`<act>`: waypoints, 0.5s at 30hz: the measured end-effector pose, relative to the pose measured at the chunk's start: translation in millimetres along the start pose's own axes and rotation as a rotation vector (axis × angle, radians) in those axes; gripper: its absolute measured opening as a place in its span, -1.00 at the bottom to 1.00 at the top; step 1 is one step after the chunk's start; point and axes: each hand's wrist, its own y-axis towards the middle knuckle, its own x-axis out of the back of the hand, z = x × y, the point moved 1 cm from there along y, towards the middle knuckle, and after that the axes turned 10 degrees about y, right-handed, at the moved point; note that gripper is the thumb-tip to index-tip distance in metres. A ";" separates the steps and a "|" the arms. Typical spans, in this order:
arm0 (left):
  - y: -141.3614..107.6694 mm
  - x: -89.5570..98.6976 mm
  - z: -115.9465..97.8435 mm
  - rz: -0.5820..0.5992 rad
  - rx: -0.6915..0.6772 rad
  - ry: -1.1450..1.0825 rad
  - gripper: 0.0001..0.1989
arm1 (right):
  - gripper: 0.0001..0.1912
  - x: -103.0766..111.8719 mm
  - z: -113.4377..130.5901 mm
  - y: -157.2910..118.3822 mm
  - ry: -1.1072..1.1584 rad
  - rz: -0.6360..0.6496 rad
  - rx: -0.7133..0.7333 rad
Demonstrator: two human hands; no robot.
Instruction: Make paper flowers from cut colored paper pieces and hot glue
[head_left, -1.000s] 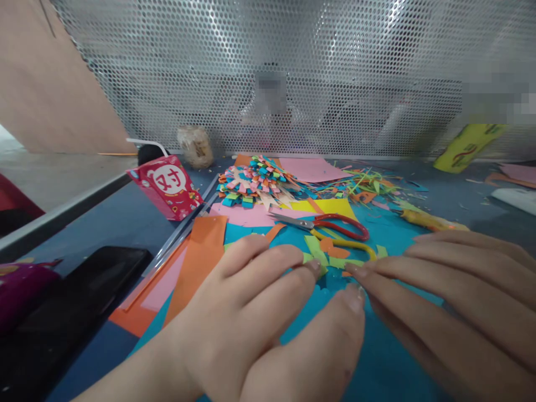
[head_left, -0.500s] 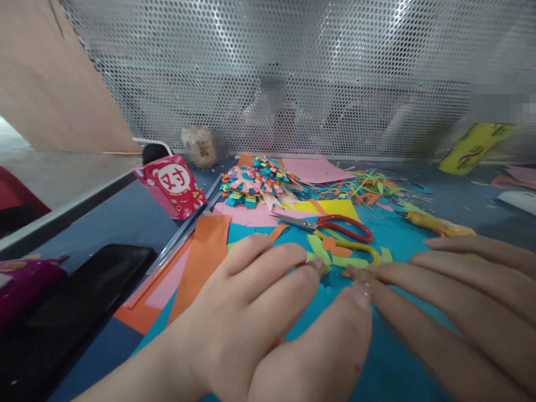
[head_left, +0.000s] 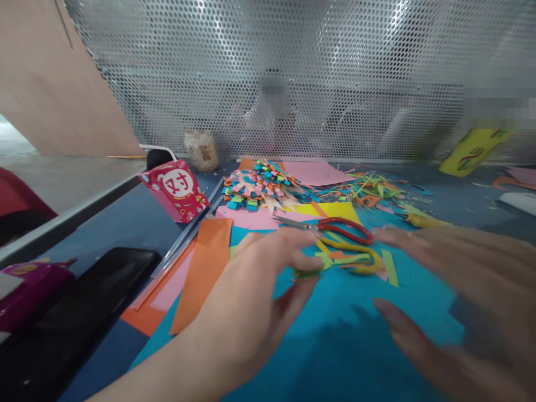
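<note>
My left hand (head_left: 251,290) pinches a small green paper piece (head_left: 307,274) between thumb and fingers, over a large blue paper sheet (head_left: 335,335). To the right, my right hand (head_left: 494,285) is blurred, its thumb and fingers spread with nothing visible between them. Just beyond the left fingertips lie scissors with a red and a yellow handle (head_left: 347,230), their blades pointing left. Green and orange paper scraps rest around the yellow loop, including a green strip (head_left: 390,269). A glue gun with a yellow body (head_left: 425,221) is partly hidden behind my right hand.
Fringed multicoloured paper flowers (head_left: 259,184) and shredded paper (head_left: 372,187) lie farther back. A red drink carton (head_left: 178,190), a jar (head_left: 201,151) and a black phone (head_left: 113,290) are on the left. A perforated metal screen (head_left: 293,123) borders the table's back.
My hands have moved apart: the right has lifted away to the right and opened its fingers. My left hand has turned, showing the green paper in its pinch. The scraps near the scissors have shifted.
</note>
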 end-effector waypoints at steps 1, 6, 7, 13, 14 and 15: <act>0.8 -3.1 1.1 -0.028 0.133 -0.104 -0.66 | -0.46 -1.9 -1.7 2.0 0.026 -0.038 -0.082; 4.9 -17.2 4.7 0.022 0.627 -0.635 -0.54 | -0.45 -18.6 -5.6 7.2 0.236 0.036 -0.384; 5.0 -19.3 4.7 0.043 0.664 -0.700 -0.54 | -0.54 -22.1 -5.2 7.6 0.277 0.052 -0.385; 1.3 -24.2 3.9 0.104 0.619 -0.734 -0.52 | -0.90 -32.4 -4.4 11.2 0.466 0.020 -0.384; 1.3 -22.2 3.6 0.106 0.577 -0.666 -0.53 | -0.89 -32.2 -4.9 11.5 0.482 0.014 -0.384; 1.7 -19.2 3.1 0.099 0.519 -0.586 -0.55 | -0.90 -31.7 -5.3 11.5 0.488 0.010 -0.379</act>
